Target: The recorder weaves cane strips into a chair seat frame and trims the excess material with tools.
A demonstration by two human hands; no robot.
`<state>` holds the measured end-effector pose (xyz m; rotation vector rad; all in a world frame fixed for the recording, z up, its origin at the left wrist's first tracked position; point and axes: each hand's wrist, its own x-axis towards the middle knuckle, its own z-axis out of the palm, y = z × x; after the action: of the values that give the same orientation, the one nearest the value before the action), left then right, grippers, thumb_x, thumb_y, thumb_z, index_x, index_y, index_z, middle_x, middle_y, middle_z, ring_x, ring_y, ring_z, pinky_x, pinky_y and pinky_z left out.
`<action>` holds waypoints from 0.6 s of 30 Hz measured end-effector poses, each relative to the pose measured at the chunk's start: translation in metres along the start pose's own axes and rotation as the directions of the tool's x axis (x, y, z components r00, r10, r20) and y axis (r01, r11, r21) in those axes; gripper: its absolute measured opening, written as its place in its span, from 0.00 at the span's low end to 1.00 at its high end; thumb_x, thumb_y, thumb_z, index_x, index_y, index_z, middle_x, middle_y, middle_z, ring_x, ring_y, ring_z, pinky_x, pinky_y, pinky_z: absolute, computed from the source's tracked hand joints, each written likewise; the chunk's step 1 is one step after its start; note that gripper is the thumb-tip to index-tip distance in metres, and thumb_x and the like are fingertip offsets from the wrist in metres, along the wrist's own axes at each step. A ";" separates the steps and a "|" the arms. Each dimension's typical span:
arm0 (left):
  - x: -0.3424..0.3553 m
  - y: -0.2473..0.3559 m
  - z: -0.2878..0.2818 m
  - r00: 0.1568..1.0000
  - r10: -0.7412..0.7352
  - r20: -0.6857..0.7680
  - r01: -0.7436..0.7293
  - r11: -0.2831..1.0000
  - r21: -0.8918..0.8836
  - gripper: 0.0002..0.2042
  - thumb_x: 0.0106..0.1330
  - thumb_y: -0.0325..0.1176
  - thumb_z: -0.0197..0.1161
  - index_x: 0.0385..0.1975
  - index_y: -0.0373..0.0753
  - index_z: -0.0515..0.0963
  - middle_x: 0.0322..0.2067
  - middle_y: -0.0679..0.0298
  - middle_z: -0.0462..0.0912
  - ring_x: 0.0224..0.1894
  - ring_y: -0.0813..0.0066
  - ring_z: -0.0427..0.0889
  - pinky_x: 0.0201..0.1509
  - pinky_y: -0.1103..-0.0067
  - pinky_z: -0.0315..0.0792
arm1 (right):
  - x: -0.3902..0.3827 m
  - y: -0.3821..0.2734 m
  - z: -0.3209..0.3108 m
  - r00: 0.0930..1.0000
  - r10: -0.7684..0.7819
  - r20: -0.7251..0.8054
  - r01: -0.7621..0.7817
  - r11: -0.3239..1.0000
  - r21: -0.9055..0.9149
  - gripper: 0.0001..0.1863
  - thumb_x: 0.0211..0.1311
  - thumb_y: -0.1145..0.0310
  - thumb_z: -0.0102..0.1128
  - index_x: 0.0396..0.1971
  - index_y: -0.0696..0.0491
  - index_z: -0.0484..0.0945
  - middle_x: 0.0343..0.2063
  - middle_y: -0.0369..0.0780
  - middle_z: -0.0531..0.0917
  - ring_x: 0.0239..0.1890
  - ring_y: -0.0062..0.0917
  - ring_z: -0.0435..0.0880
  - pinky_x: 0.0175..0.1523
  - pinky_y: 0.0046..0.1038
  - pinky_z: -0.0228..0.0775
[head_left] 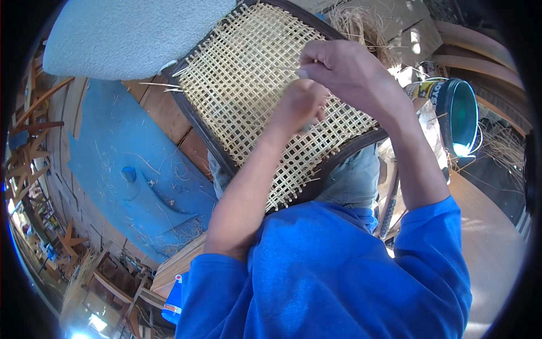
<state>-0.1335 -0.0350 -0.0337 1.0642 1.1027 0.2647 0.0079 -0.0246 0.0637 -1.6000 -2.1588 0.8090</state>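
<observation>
A woven cane seat panel [226, 73] in a dark wooden frame [195, 127] lies over my lap, tilted, its open lattice facing up. Above its right half, my right hand [339, 68] is closed in a pinch, and a thin pale cane strand [287, 69] runs out from its fingertips to the left. Just below it, my left hand [305, 104] hovers close to the weave with its fingers curled in. Whatever those left fingers hold is hidden. Short loose cane ends [164, 86] stick out past the frame's left corner.
A white textured surface [135, 37] borders the panel at upper left. Blue sheeting [107, 152] with cane scraps covers the floor on the left. To the right, an open bucket [464, 118] lies tipped near curved wooden pieces [480, 48]. Loose cane fibres [361, 25] are heaped behind the panel.
</observation>
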 end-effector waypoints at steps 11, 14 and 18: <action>-0.014 0.031 -0.038 0.991 -0.101 0.092 -0.048 0.370 0.928 0.17 0.67 0.38 0.51 0.39 0.32 0.84 0.35 0.48 0.86 0.40 0.52 0.87 0.50 0.60 0.78 | -0.009 0.054 0.029 0.845 0.426 0.322 -0.352 0.898 -0.264 0.13 0.62 0.61 0.56 0.36 0.53 0.84 0.33 0.48 0.86 0.40 0.44 0.85 0.48 0.42 0.76; -0.013 0.052 -0.030 0.982 -0.177 0.062 -0.014 0.258 0.966 0.14 0.64 0.34 0.54 0.39 0.34 0.85 0.37 0.49 0.87 0.42 0.52 0.87 0.50 0.62 0.79 | -0.007 0.057 0.031 0.876 0.397 0.273 -0.315 0.901 -0.300 0.12 0.60 0.63 0.57 0.33 0.55 0.83 0.30 0.49 0.84 0.37 0.44 0.85 0.45 0.43 0.75; -0.009 0.061 -0.020 0.980 -0.161 0.117 -0.074 0.253 0.965 0.13 0.63 0.31 0.55 0.39 0.34 0.85 0.38 0.50 0.87 0.43 0.52 0.87 0.51 0.63 0.79 | -0.005 0.064 0.039 0.919 0.306 0.249 -0.218 0.919 -0.328 0.12 0.58 0.63 0.58 0.29 0.58 0.80 0.24 0.50 0.82 0.30 0.44 0.83 0.40 0.43 0.74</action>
<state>-0.1358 0.0020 0.0195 2.1309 1.0752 -0.7258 0.0360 -0.0254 -0.0060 -2.0749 -2.3921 0.8869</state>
